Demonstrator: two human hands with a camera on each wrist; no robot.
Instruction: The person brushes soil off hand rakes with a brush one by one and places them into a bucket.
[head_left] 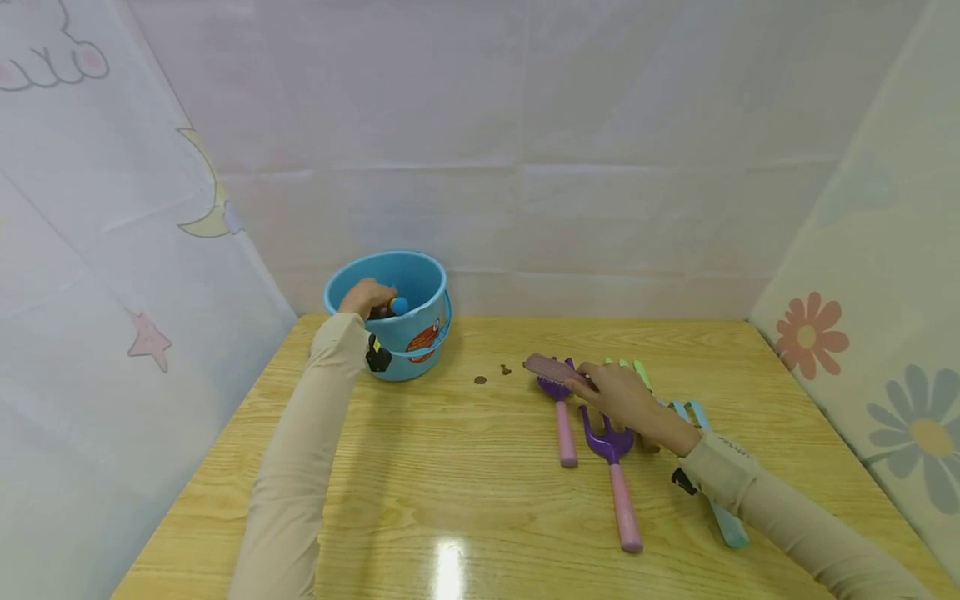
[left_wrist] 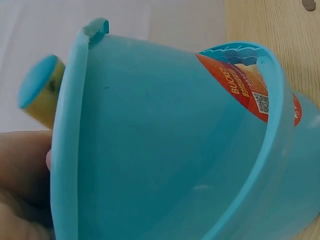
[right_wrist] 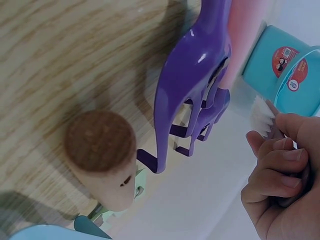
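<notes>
- L hand, sleeve to the wrist, dips inside the mouth of a blue plastic bucket standing upright on the wood-grain table, far L side.
- Its fingers clasp a yellow cylinder w/ blue cap; capped end juts past the fingers, tilted, nr the rim; rest hidden.
- R hand grasps a mauve brush, fingers curled round the handle; head pokes out beyond thumb & forefinger, white bristles down, above a purple hand rake w/ pink handle.
- 2nd purple rake lies just beside, below R hand.
- Light-blue rake & green tool partly hidden by R hand/arm.
- Two dark bits on table btwn bucket & brush.
</notes>
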